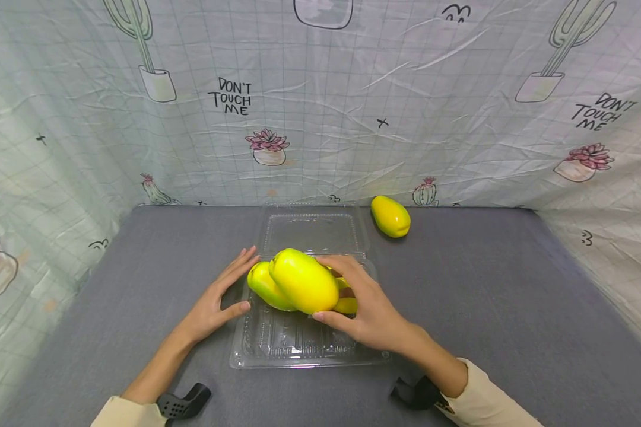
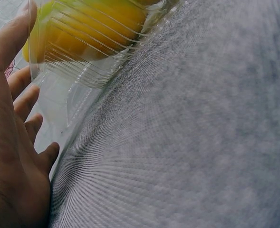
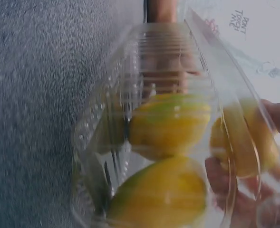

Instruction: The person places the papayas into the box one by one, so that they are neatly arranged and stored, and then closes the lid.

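Note:
A clear plastic clamshell box (image 1: 310, 360) lies with its lid (image 1: 312, 234) folded back. My right hand (image 1: 371, 311) grips a yellow mango (image 1: 305, 283) between thumb and fingers above the box. Inside lie a greenish-yellow mango (image 1: 263, 289) at the left and another yellow mango (image 1: 346, 305), mostly hidden behind the right hand. The right wrist view shows these two mangoes (image 3: 170, 126) through the clear wall, the held one higher up. My left hand (image 1: 210, 311) is at the box's left side, fingers extended; in the left wrist view its thumb (image 2: 16, 35) lies against the wall.
One more yellow mango (image 1: 390, 217) lies on the grey tabletop (image 1: 459, 284), right of the lid by the back edge. A patterned cloth (image 1: 320, 118) hangs behind the table and along both sides.

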The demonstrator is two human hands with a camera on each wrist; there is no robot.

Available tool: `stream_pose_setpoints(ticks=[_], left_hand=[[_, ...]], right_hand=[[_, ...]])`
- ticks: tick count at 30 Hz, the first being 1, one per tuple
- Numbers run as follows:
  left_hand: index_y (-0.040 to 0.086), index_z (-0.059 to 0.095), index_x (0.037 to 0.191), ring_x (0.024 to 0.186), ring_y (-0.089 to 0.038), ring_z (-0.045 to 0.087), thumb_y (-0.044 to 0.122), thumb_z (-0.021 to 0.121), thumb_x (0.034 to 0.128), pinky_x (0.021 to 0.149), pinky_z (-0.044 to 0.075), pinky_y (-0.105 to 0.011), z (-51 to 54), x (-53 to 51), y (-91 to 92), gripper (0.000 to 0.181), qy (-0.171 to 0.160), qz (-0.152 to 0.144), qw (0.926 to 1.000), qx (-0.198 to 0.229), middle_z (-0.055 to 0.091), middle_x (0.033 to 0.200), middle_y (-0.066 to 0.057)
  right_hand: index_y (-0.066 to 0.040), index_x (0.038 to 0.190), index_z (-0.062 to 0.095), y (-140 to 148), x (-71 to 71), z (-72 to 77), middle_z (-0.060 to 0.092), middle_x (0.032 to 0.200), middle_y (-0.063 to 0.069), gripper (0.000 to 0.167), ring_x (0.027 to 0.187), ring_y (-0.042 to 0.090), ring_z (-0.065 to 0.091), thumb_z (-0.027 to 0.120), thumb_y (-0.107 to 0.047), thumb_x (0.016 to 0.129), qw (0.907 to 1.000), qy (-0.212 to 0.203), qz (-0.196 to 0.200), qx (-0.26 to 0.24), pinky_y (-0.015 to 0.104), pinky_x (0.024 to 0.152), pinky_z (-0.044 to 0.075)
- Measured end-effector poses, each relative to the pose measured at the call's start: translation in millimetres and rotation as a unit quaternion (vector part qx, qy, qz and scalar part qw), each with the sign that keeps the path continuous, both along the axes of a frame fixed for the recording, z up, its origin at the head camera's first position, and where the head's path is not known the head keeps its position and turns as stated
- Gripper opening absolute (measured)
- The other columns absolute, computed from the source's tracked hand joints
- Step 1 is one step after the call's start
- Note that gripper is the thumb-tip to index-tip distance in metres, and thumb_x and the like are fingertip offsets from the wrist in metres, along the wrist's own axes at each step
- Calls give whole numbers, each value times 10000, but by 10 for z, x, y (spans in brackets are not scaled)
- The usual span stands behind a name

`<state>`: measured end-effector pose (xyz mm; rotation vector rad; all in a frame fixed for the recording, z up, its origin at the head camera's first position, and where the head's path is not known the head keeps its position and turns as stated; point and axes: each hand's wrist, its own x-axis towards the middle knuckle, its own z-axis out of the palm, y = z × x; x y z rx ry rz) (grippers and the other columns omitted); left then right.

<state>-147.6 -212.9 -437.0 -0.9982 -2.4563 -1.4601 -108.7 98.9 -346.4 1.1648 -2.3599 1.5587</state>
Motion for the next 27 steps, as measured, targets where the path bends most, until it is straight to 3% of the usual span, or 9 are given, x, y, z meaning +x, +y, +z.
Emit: stream_pose_setpoints(ticks=[3,6,13,21,27], left_hand=[[91,350,1485,1430,-393,83,163,671,829,1067,64,-666,-4,-1,1,733,17,-34,10000,28,197,1576,-82],[84,354,1481,1428,-399,84,168,674,830,1066,67,-667,-7,-3,2,730,42,-61,10000,58,202,1573,-93],[75,362,1476,1433,-380,88,264,669,854,1059,72,-676,-32,-15,1,719,88,-98,9999,108,213,1568,-108],[64,352,1478,1429,-388,96,565,522,912,1029,73,-716,-58,-12,3,774,197,-122,9997,99,213,1567,-114],[79,346,1484,1434,-371,93,543,499,933,1035,79,-708,-59,-8,-1,737,207,-100,9997,63,212,1568,-109]], right_hand=[[26,1361,404,-42,60,104,437,1314,167,708,1150,287,496,781,4,762,9997,198,41,149,345,830,538],[23,1356,411,-65,79,118,447,1310,161,710,1159,270,494,792,-20,759,9990,317,89,319,345,855,527],[-157,1441,370,-52,-59,-298,427,1390,7,758,1235,184,428,777,-272,813,9948,629,177,784,320,944,467],[-177,1442,376,-98,-27,-342,412,1421,-25,746,1318,141,365,762,-328,821,9877,788,293,1315,395,1077,327],[-198,1445,372,-132,-7,-369,401,1426,-45,755,1306,127,370,762,-347,817,9855,782,355,1467,375,1063,348]])
